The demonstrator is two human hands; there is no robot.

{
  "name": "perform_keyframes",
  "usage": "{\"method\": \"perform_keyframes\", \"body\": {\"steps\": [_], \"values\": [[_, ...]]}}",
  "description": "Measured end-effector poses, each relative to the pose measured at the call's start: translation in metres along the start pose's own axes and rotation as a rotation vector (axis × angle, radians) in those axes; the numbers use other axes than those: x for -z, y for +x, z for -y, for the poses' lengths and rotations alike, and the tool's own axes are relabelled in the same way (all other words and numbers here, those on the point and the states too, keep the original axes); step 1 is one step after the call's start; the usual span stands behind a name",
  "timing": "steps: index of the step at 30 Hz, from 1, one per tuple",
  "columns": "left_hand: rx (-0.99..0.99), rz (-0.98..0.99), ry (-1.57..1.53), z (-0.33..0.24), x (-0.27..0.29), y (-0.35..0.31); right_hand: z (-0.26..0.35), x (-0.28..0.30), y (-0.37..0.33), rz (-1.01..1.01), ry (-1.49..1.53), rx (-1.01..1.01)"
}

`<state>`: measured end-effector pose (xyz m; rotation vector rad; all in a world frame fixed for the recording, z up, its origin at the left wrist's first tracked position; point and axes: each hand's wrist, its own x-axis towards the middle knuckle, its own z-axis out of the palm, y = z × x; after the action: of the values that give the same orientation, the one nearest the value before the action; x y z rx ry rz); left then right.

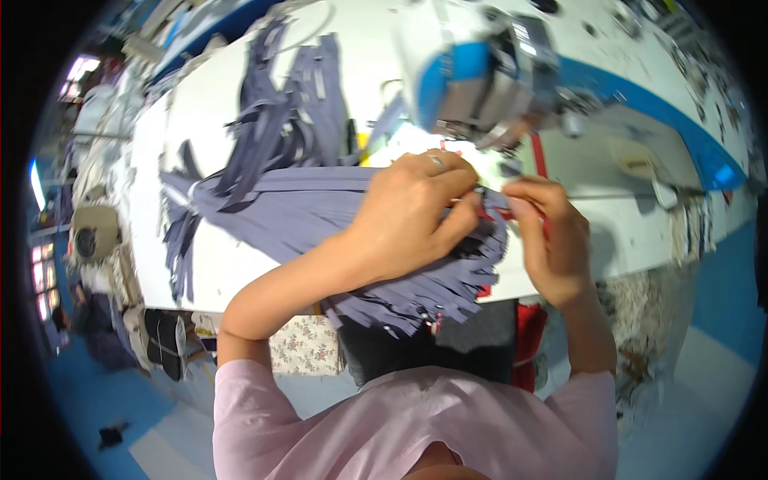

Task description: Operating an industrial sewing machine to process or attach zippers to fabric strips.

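A bundle of grey-purple zippers (292,206) lies across the white sewing table, its loose ends fanned out near my lap. My left hand (416,204), with a ring on one finger, rests over the bundle's right part. Its thumb and fingers are pinched together on a zipper. Close to its right, my right hand (556,232) has its thumb and forefinger closed at the tip of a zipper end. Something red shows by those fingers, too blurred to make out. Both hands are just in front of the sewing machine (484,76), under its lit needle area.
More grey-purple zippers (316,96) are heaped on the table (200,272) at the back left. A red strip (538,156) lies on the machine bed at right. Below the table's front edge are a floral cloth (304,350) and a red cloth (528,336) beside my lap.
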<state>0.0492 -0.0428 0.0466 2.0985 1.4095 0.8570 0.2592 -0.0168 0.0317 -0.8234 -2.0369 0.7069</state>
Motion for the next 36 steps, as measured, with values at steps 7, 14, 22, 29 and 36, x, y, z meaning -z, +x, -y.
{"method": "perform_keyframes", "body": {"steps": [7,14,22,29,36], "values": [[0.13,0.107,-0.166,0.0,0.005,-0.003,0.001,-0.002,-0.005,0.021,0.117,-0.032],[-0.128,-0.115,-0.042,0.003,-0.006,-0.005,0.009,-0.009,-0.005,0.035,0.225,-0.184],[-0.026,-0.235,0.106,0.024,0.005,-0.019,0.007,-0.008,-0.005,-0.072,0.054,-0.137],[-0.009,-0.115,0.585,0.061,0.04,-0.009,-0.021,-0.048,0.023,0.15,0.037,-0.173],[-0.173,-0.099,0.964,0.047,0.024,-0.003,-0.049,-0.066,0.026,0.078,-0.204,0.05]]}}
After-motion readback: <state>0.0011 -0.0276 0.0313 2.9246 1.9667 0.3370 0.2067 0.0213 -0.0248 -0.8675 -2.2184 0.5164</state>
